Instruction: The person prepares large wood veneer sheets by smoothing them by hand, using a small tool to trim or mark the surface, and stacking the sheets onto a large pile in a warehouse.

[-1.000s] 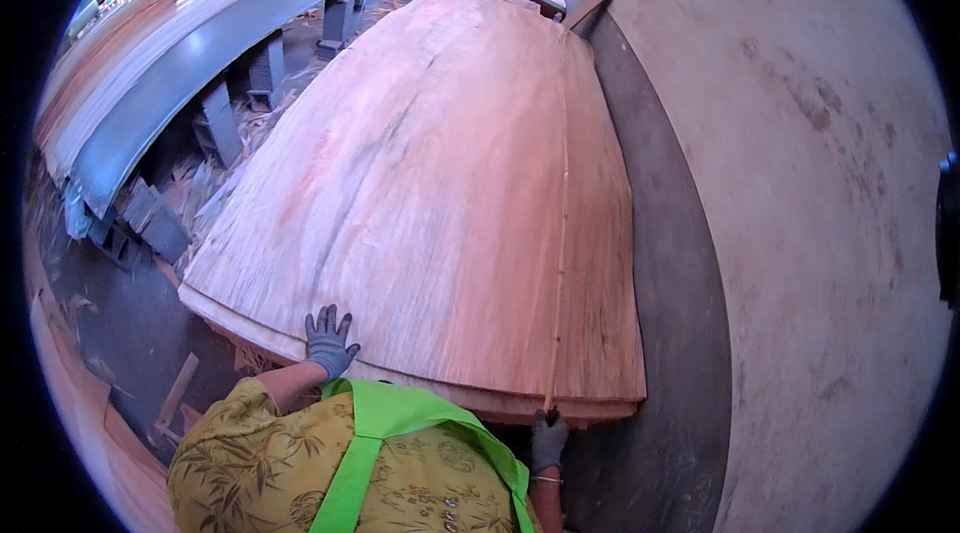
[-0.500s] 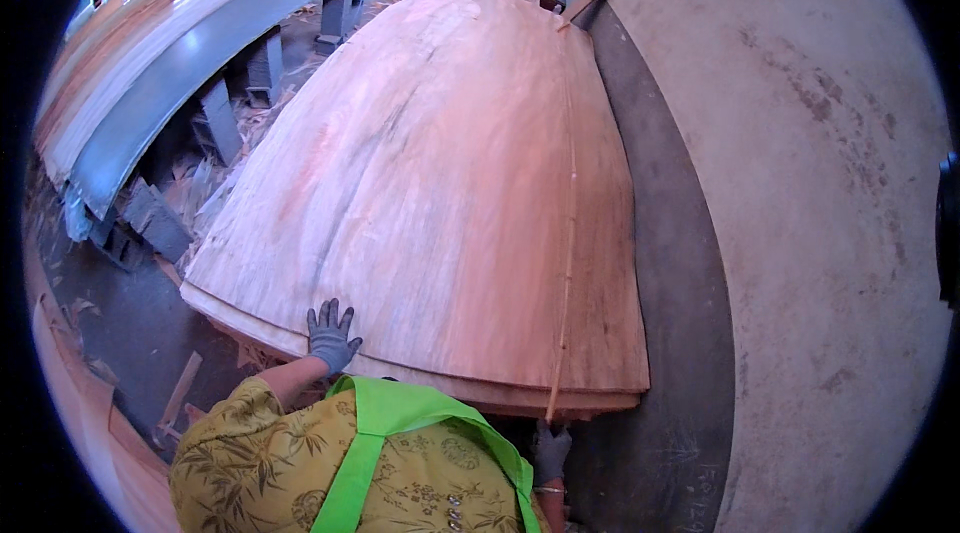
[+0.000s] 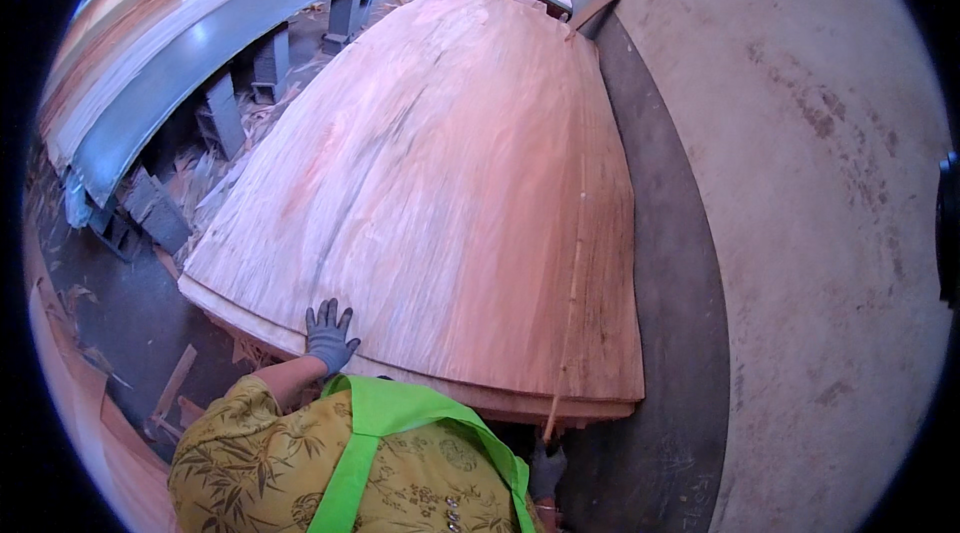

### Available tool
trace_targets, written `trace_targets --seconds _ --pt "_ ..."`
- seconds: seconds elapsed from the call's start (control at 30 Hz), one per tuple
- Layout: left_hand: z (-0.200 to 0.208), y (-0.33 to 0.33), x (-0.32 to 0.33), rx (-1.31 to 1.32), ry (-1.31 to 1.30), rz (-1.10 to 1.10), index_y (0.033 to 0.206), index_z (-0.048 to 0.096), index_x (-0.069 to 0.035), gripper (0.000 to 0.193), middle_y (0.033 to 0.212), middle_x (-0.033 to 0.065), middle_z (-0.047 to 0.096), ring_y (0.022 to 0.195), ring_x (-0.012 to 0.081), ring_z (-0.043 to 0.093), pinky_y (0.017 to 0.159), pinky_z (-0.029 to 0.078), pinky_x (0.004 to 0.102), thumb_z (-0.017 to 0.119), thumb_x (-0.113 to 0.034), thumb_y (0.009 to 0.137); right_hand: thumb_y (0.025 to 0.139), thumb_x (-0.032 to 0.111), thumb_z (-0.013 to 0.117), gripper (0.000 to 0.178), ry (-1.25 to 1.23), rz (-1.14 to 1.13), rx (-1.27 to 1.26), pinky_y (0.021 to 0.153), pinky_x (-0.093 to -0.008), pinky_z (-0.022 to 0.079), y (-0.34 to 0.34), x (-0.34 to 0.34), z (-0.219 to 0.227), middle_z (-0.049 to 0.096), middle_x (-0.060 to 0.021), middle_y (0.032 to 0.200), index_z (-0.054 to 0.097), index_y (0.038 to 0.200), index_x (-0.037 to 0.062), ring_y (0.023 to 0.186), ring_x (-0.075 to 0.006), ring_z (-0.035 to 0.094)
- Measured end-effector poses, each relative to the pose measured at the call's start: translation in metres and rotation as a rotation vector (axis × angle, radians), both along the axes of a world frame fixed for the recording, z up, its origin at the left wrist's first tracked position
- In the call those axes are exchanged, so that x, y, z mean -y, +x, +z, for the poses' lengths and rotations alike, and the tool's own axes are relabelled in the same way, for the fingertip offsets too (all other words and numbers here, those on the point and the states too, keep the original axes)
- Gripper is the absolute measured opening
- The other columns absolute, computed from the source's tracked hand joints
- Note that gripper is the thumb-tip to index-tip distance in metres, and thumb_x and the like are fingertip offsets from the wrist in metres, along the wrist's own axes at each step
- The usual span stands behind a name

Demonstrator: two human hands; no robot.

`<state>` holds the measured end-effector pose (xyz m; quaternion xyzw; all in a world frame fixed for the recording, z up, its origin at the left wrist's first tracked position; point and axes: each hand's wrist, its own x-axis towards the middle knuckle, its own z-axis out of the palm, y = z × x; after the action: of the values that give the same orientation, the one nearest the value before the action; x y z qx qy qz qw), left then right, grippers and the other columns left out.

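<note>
A wide stack of thin wood veneer sheets (image 3: 430, 183), pale on the left and reddish on the right, stretches away in front of me. My left hand (image 3: 330, 338), in a grey glove, lies flat on its near edge with the fingers spread. Below the stack's near right edge, my gloved right hand (image 3: 547, 468) is closed around the end of a long thin bamboo stick (image 3: 572, 323). The stick runs away from me along the right part of the top sheet. My right fingers are partly in shadow.
At left, a grey-blue sheet (image 3: 150, 98) tops another stack, with grey blocks (image 3: 222, 118) below. A pale wall (image 3: 790, 233) rises on the right beside a dark strip (image 3: 665, 233). A wooden board (image 3: 597, 10) leans at the far right corner. Veneer scraps litter the left floor.
My right hand has drawn slightly toward me, and the stick's near end has come with it. My left hand stays flat on the sheet. The view has shifted a little.
</note>
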<state>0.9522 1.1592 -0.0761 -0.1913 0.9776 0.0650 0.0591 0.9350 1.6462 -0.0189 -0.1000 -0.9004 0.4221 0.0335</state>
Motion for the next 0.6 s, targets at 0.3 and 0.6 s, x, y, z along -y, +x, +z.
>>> trace_targets --seconds 0.3,0.6 --pt "-0.004 0.003 0.002 0.003 -0.025 0.010 0.140 0.029 -0.014 0.070 0.147 0.0212 0.015 0.136 0.0362 0.008 0.104 0.001 0.0594 0.045 -0.051 0.083 0.084 0.015 0.061 0.018 -0.297 -0.006 0.050 0.042 -0.0251 0.031 -0.099 0.023 -0.029 0.045 0.0027 0.054 0.051 0.070 0.0091 0.047 -0.0072 0.041" --pt "-0.005 -0.007 -0.004 -0.014 -0.006 -0.015 0.141 0.028 -0.015 0.072 0.147 0.0210 0.012 0.137 0.0353 0.008 0.105 0.001 0.0589 0.045 -0.053 0.082 0.079 0.018 0.066 0.020 0.070 0.090 -0.054 0.041 -0.0283 0.034 -0.207 -0.013 -0.003 0.049 0.0002 0.055 0.054 0.070 0.0047 0.046 -0.0109 0.045"
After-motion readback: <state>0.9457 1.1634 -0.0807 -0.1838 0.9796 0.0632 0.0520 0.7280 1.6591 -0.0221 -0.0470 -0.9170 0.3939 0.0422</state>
